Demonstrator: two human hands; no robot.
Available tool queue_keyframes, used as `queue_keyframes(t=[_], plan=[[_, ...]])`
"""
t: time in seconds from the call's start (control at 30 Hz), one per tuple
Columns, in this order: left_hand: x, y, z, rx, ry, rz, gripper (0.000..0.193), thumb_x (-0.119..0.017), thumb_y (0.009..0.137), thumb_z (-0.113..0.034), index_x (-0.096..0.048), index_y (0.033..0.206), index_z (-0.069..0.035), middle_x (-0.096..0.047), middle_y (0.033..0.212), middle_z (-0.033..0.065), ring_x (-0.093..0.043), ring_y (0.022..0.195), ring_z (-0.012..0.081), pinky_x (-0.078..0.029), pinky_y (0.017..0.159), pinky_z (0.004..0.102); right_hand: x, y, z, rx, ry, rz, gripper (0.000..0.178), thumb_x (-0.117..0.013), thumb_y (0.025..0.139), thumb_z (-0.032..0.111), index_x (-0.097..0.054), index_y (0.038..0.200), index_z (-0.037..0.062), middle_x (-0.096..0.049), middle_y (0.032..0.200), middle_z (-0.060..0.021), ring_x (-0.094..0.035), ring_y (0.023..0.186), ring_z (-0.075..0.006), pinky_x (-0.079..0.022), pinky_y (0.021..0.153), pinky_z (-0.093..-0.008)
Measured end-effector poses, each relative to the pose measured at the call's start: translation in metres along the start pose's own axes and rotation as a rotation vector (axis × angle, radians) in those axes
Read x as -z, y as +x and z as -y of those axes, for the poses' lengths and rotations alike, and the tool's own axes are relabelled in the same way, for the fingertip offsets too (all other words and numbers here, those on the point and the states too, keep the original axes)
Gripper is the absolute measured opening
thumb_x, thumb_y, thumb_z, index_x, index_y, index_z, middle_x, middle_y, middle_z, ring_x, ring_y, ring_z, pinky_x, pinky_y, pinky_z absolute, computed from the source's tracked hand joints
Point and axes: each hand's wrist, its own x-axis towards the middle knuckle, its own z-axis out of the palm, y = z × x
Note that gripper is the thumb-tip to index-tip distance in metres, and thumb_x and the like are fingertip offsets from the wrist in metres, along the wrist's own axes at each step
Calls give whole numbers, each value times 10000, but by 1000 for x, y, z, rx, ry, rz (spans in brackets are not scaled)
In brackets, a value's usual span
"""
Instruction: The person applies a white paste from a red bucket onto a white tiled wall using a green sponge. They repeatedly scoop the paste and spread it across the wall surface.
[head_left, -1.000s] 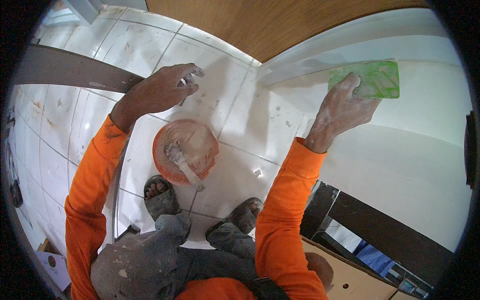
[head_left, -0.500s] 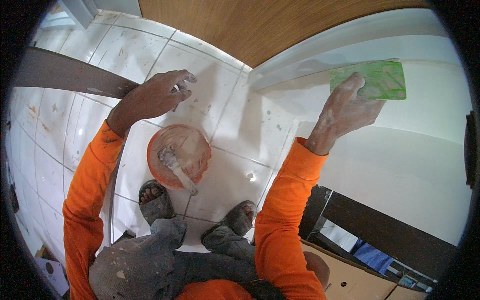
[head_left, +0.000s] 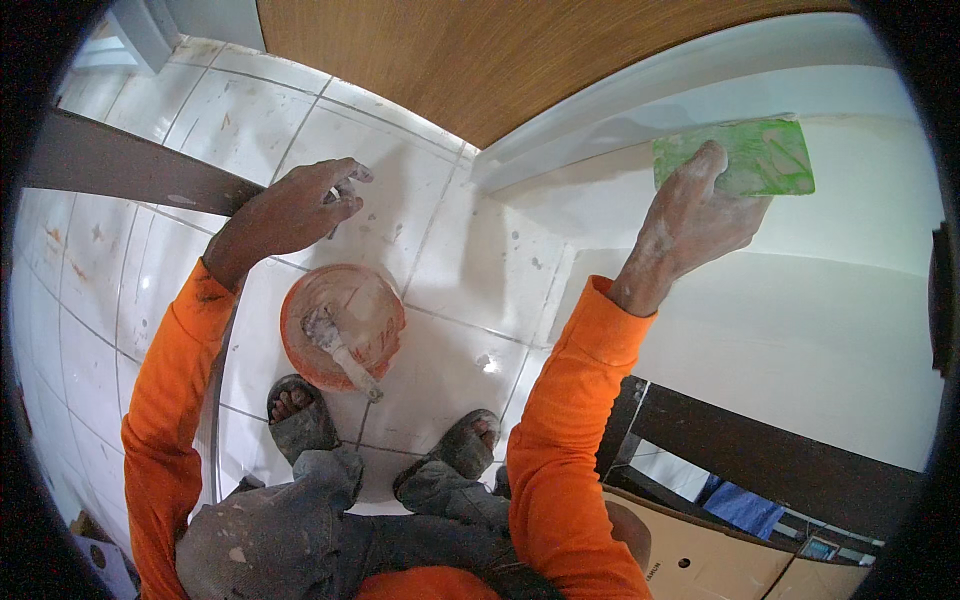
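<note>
My right hand (head_left: pixel 700 215) grips a green rectangular plastic spreader (head_left: pixel 775 160) smeared with pale paste, thumb on its face. The spreader lies against the white wall (head_left: pixel 860 170), just below a ledge. On the left, my left hand (head_left: pixel 290 210) hovers above the floor with paste-coated, curled fingers. A thin dark bit shows at its fingers, too little to name. Beneath that hand stands an orange tub (head_left: pixel 300 345) with pale paste inside. Leaning in the tub is a paste-caked tool with a pale handle (head_left: pixel 357 372), which sticks out over the rim.
A dark brown bar (head_left: pixel 130 160) runs in from the left, behind my left wrist. Ahead is a wooden panel (head_left: pixel 450 60). My sandalled feet are on white floor tiles (head_left: pixel 480 270) near the tub. At lower right are a dark frame (head_left: pixel 760 430), blue cloth (head_left: pixel 745 508) and cardboard (head_left: pixel 690 550).
The view has shifted slightly, so the tub and floor appear a little lower and further left. My right hand keeps the spreader at nearly the same place on the wall.
</note>
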Motion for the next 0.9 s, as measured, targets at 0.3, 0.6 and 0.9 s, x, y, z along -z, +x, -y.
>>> queue_keyframes(t=[0.3, 0.6, 0.9], plan=[[0, 0, 2, 28, -12, 23, 326, -583, 998, -159, -562, 1298, -34, -677, 1001, 165, -683, 895, 243, -566, 809, 386, 3, 8, 2, 12, -4, 22, 307, -612, 856, 126, -600, 1060, -103, -705, 933, -242, -716, 793, -329, -569, 726, -439], [0, 1, 1, 23, 9, 10, 318, -582, 1004, -166, -566, 1293, -33, -670, 987, 164, -686, 885, 230, -569, 806, 381, 4, 19, -2, 101, -69, 14, 289, -588, 862, 140, -613, 1043, -84, -674, 918, -185, -665, 724, -240, -549, 648, -369], [0, 1, -3, 93, -27, 6, 374, -596, 996, -191, -563, 1298, 28, -664, 1142, 233, -682, 847, 269, -554, 783, 409, 12, 29, 11, 9, -33, 66, 261, -597, 857, 135, -622, 1004, -79, -666, 857, -162, -646, 660, -220, -542, 602, -367]])
